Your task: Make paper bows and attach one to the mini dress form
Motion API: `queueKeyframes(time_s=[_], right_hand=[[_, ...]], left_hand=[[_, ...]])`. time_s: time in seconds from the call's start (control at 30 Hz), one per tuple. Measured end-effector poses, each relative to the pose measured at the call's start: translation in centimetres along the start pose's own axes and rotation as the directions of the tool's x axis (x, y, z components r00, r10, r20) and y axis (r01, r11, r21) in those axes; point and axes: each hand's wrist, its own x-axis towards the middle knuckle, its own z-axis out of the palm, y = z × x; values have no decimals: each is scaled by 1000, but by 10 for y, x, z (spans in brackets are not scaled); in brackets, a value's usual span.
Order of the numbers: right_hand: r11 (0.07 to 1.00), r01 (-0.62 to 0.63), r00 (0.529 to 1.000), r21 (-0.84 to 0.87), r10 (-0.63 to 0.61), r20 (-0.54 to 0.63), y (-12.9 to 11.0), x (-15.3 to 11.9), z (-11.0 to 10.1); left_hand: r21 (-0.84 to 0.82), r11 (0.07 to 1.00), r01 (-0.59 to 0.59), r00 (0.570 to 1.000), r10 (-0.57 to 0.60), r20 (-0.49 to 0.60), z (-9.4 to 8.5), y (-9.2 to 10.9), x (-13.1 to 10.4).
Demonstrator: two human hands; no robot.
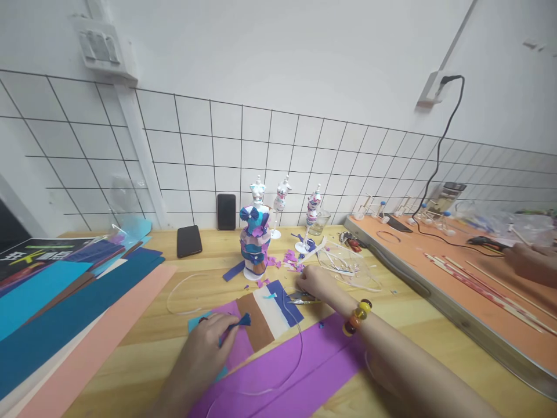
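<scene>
My left hand is closed on a small strip of dark blue crepe paper, whose fanned end sticks out past the fingertips. Under it lie coloured paper sheets, among them a brown sheet and a larger purple sheet. My right hand reaches across to the purple paper scraps, its fingers curled down; what they hold, if anything, is hidden. Close beside that hand lies a pair of scissors, partly covered. Ahead stands a small dress-form mannequin dressed in blue, purple and white paper with a bow.
Two more mannequins and a glass cup stand near the wall. Two phones are at the back. Stacked paper fills the left. Tangled clear cord lies right. Another person's hand works over the orange table.
</scene>
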Motion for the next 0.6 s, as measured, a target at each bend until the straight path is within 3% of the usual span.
queueKeyframes(time_s=[0.17, 0.33, 0.53, 0.6], right_hand=[[989, -47, 998, 141, 52, -31, 3, -7, -11], [920, 7, 994, 391, 36, -103, 5, -23, -34], [776, 149, 983, 613, -49, -177, -6, -48, -63], [623, 209, 977, 754, -106, -183, -14, -58, -66]], left_hand=[[-18, 1000, 18, 1000, -18, 15, 1, 1, 0], [-58, 998, 36, 999, -35, 16, -1, 4, 0], [-141, 988, 69, 998, -69, 0, -3, 6, -1], [-204, 971, 129, 991, -133, -10, -4, 8, 1]])
